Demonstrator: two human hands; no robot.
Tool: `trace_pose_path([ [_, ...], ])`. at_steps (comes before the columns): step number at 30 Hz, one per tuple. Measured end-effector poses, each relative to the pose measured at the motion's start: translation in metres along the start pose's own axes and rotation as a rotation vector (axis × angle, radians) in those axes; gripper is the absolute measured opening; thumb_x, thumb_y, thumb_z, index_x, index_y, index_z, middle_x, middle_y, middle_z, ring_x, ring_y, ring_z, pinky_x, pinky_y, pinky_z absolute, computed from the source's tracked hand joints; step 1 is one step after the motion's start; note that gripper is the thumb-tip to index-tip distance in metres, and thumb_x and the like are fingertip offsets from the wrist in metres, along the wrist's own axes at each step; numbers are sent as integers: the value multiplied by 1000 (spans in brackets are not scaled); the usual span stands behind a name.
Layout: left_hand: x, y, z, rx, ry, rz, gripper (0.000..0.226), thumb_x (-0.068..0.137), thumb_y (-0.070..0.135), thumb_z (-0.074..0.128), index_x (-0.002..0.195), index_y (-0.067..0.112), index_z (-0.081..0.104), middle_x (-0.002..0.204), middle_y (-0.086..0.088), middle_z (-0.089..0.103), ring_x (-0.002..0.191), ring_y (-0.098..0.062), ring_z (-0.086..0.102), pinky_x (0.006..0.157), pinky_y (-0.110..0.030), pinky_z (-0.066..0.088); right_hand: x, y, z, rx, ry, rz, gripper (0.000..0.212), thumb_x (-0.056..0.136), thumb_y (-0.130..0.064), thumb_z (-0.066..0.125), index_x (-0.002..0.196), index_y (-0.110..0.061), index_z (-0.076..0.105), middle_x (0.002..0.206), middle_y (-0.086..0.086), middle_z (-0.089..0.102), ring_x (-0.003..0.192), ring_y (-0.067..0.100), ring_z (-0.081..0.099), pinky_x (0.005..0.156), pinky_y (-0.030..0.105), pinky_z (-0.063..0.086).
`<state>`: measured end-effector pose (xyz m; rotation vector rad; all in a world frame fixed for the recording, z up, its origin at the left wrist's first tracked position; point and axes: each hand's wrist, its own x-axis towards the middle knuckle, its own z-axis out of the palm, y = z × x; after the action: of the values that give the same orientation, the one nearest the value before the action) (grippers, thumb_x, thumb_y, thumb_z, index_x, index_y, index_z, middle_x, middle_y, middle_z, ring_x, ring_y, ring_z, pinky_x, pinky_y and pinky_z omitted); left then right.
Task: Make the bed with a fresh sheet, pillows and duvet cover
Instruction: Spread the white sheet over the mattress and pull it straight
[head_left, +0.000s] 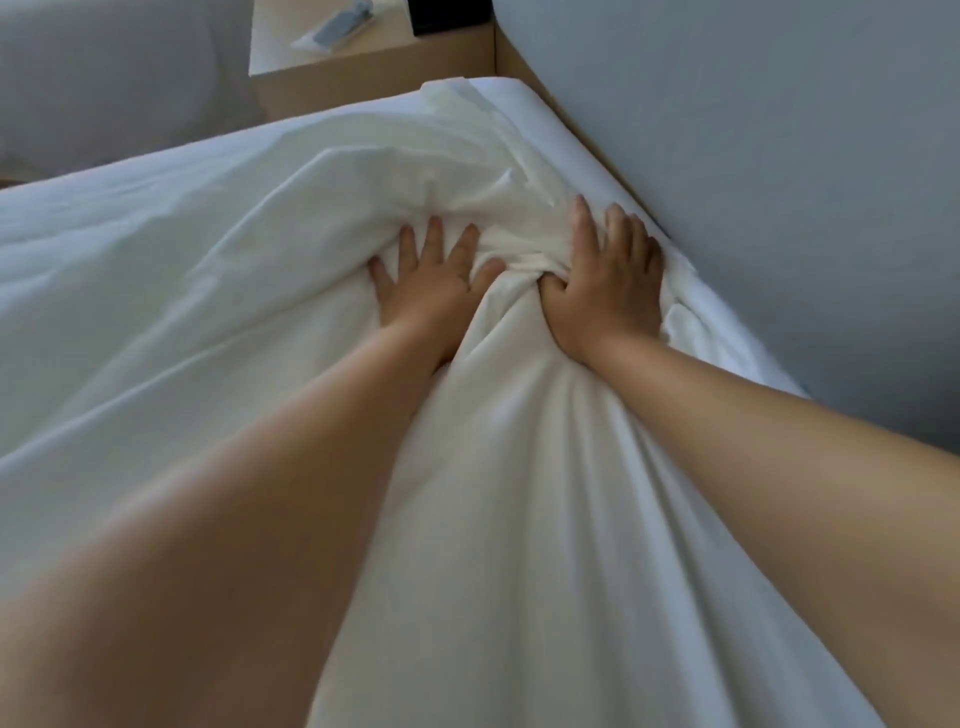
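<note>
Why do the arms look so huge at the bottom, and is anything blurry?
Head view: the wide-angle lens swells the forearms nearest the camera; the light is soft and even, no glare, with gentle shadows in the folds of the white bedding between the left hand and right hand; the bedside table at the top looks slightly soft.

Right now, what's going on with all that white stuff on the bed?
Someone is making the bed. Their left hand and right hand both press flat on the white bedding, with a wrinkly bunch of cloth pushed up between them. This is at the edge of the bed next to the grey wall. The bedding is not smooth yet. Past the bed stands a bedside table with a small packet on it.
</note>
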<state>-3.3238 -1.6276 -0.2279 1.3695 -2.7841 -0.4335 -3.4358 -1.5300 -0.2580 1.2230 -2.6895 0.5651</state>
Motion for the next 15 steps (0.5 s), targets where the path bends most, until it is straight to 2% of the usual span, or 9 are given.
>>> trace_pose_path([
  [2,-43,-1,-9,-144,40,56,56,98,45,33,150,29,20,160,-1,1,146,-19,-3,116,-43,-1,-2,-3,-4,-40,45,-19,68,94,-43,39,152,-20,12,154,16,18,140,32,17,111,46,9],
  [4,-124,-13,-3,-270,161,197,55,91,48,38,143,29,39,157,0,20,146,-15,8,114,-31,2,-6,-4,-8,-76,83,-37,63,96,-39,36,152,-20,13,155,16,19,140,32,20,109,47,11],
  [5,-171,-18,2,-233,175,239,56,89,52,36,139,29,44,154,-1,29,144,-15,15,113,-29,5,-8,-4,-9,-88,92,-41,61,97,-37,35,152,-21,14,155,16,19,140,32,22,109,47,12],
  [6,-208,-22,9,-137,166,271,57,89,55,32,139,29,45,152,-3,32,142,-18,19,112,-30,7,-8,-4,-11,-92,94,-48,59,97,-34,34,152,-22,14,155,15,19,140,31,22,109,48,12],
  [7,-229,-27,17,-27,134,274,61,90,58,26,142,29,40,153,-4,27,142,-21,16,112,-32,5,-9,-6,-15,-85,89,-58,58,97,-31,33,152,-23,14,155,15,19,140,30,21,111,48,11],
  [9,-233,-32,29,64,66,207,70,83,63,15,148,36,17,156,4,-2,142,-15,-7,113,-28,-10,-15,-14,-27,-36,67,-98,59,95,-23,34,151,-22,16,155,14,20,142,29,19,113,48,7],
  [10,-230,-31,31,53,46,170,74,80,64,12,148,38,10,154,7,-10,141,-11,-14,111,-26,-15,-25,-19,-35,-2,53,-126,61,92,-20,36,151,-20,20,154,14,22,142,28,18,113,47,4],
  [13,-218,-36,33,16,101,184,76,79,63,20,149,34,19,159,-1,5,147,-21,-1,112,-27,-12,-104,-27,-67,104,-6,-228,59,86,-22,48,144,-13,38,146,19,36,138,36,28,111,52,12],
  [15,-212,-43,32,38,99,189,77,78,63,22,149,32,22,159,-5,11,146,-26,4,112,-29,-9,-196,-16,-90,103,-70,-226,58,85,-38,50,137,-14,49,139,21,45,131,39,39,107,54,21],
])
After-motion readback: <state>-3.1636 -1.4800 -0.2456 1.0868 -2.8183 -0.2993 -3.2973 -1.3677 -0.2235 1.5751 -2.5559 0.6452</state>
